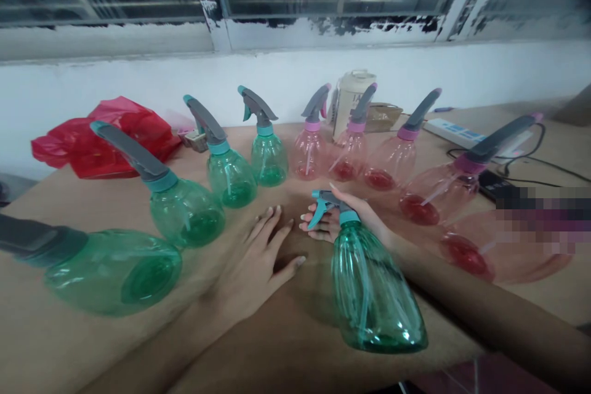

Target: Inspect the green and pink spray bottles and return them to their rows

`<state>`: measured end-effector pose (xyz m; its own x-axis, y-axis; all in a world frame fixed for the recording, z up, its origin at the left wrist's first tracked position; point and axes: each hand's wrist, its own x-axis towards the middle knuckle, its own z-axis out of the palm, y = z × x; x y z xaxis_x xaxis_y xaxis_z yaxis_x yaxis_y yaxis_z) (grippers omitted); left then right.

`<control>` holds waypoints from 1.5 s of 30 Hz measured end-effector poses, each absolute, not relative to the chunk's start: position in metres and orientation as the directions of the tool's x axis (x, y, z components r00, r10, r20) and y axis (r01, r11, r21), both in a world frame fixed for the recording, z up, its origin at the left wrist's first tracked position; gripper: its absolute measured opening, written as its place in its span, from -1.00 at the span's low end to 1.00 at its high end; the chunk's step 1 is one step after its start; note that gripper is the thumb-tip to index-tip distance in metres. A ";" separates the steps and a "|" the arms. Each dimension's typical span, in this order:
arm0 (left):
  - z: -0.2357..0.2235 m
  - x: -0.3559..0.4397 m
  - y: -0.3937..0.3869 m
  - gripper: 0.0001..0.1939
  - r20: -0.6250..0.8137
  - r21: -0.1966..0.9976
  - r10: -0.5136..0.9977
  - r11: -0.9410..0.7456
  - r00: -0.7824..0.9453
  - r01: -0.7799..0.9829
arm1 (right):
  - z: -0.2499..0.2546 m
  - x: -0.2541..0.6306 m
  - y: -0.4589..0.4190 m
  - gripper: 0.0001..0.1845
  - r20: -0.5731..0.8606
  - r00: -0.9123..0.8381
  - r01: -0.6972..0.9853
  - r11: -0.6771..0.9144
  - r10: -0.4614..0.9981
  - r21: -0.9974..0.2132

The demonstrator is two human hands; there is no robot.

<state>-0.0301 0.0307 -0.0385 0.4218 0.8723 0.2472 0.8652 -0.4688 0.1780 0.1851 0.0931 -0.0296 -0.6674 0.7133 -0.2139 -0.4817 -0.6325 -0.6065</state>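
Note:
My right hand (339, 215) is closed around the grey and teal spray head of a clear green spray bottle (373, 289), whose body tilts toward me. Its teal trigger (318, 212) points left, with fingers behind it. Flat on the table, my left hand (263, 246) has its fingers spread and holds nothing. Several green spray bottles (187, 212) stand in a curve on the left, the nearest green bottle (115, 271) close to my left forearm. Several pink spray bottles (390, 160) curve along the right, beside my right arm.
A red plastic bag (124, 135) lies at the back left. Behind the pink bottles are a beige canister (354, 95) and a small brown box (384, 116). A white power strip (455, 133) with black cables (530, 160) is at the right. A white wall with windows stands behind the table.

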 end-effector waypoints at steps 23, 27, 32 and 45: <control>-0.035 -0.031 0.034 -0.42 0.217 0.033 0.857 -0.486 0.468 0.874 | -0.022 0.186 0.088 -0.76 -0.277 -0.536 -0.467 -0.554 0.797 -0.689; -0.033 -0.030 0.035 -0.44 0.228 0.048 0.854 -0.489 0.467 0.871 | -0.027 0.186 0.092 -0.70 -0.216 -0.591 -0.486 -0.557 0.777 -0.673; -0.031 -0.031 0.038 -0.51 0.250 0.131 0.848 -0.508 0.468 0.851 | -0.029 0.186 0.096 -0.68 -0.205 -0.620 -0.509 -0.587 0.757 -0.630; -0.032 -0.033 0.040 -0.51 0.239 0.105 0.836 -0.528 0.494 0.843 | -0.032 0.186 0.099 -0.67 -0.178 -0.676 -0.506 -0.626 0.715 -0.593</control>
<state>-0.0331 0.0399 -0.0322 0.4938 0.8362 0.2387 0.8429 -0.5277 0.1049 0.1860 0.0992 -0.0324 -0.6759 0.7153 -0.1776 -0.5064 -0.6258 -0.5933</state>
